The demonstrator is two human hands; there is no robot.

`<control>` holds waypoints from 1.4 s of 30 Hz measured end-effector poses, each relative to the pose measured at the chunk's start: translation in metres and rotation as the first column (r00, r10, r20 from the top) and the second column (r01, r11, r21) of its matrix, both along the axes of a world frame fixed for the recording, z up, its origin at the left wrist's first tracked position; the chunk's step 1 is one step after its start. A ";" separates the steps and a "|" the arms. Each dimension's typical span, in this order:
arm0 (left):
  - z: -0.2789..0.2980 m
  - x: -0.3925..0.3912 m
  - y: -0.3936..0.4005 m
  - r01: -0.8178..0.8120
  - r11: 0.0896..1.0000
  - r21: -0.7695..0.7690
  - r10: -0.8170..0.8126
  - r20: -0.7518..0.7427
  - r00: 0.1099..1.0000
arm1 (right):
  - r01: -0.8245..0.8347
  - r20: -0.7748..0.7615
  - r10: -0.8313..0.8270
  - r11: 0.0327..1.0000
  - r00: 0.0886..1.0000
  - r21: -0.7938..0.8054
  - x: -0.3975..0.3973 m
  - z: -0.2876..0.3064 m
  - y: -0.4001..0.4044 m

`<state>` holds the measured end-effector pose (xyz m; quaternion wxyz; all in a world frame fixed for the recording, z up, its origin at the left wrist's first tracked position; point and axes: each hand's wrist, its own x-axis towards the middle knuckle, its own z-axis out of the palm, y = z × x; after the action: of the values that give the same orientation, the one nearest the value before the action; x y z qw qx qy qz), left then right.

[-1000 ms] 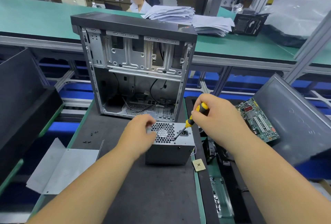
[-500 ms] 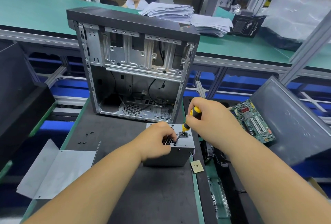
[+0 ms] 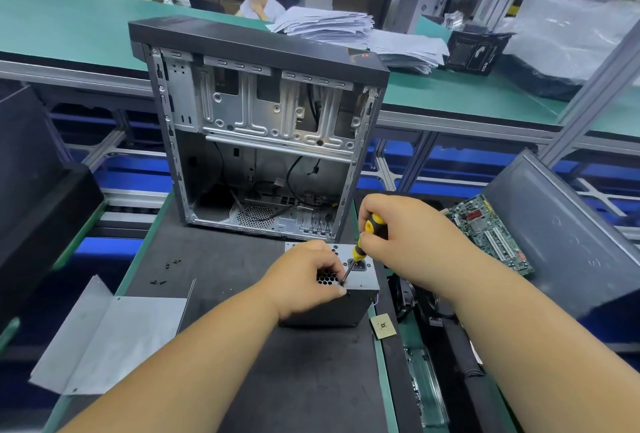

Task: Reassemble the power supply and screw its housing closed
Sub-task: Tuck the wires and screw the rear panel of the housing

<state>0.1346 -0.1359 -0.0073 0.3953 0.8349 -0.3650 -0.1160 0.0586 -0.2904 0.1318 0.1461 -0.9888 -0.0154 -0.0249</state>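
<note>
The grey power supply (image 3: 362,280) stands on the dark mat in front of the open computer case (image 3: 263,127), its honeycomb fan grille facing up. My left hand (image 3: 304,276) lies over the grille, fingers curled, fingertips pinched at the screwdriver's tip near the front edge of the top. My right hand (image 3: 408,235) grips the yellow and black screwdriver (image 3: 363,238), which slants down to the left with its tip on the housing. Whatever sits under the tip is hidden by my fingers.
Several small black screws (image 3: 166,271) lie on the mat to the left. A bent metal panel (image 3: 107,339) rests at the front left. A small chip (image 3: 382,326) lies right of the supply, a green circuit board (image 3: 491,235) further right against a dark panel (image 3: 561,231).
My left hand slid right across the grille to the screwdriver's tip. The screwdriver moved toward the front edge of the housing top and stands more upright.
</note>
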 end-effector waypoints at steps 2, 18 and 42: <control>-0.001 0.000 -0.001 -0.021 1.000 -0.011 0.021 -0.001 1.000 | -0.043 -0.030 0.043 0.999 0.999 -0.020 0.001 0.003 0.000; -0.004 0.001 -0.002 -0.024 1.000 -0.015 0.023 -0.024 0.999 | -0.051 -0.026 0.047 0.982 0.999 -0.184 0.015 0.006 0.008; -0.004 -0.001 -0.002 -0.034 0.999 -0.013 0.034 -0.017 0.999 | -0.069 -0.057 0.060 0.981 0.997 -0.179 0.005 0.010 0.001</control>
<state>0.1337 -0.1379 -0.0112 0.4059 0.8372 -0.3483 -0.1138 0.0635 -0.2890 0.1416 0.0566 -0.9973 -0.0459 0.0067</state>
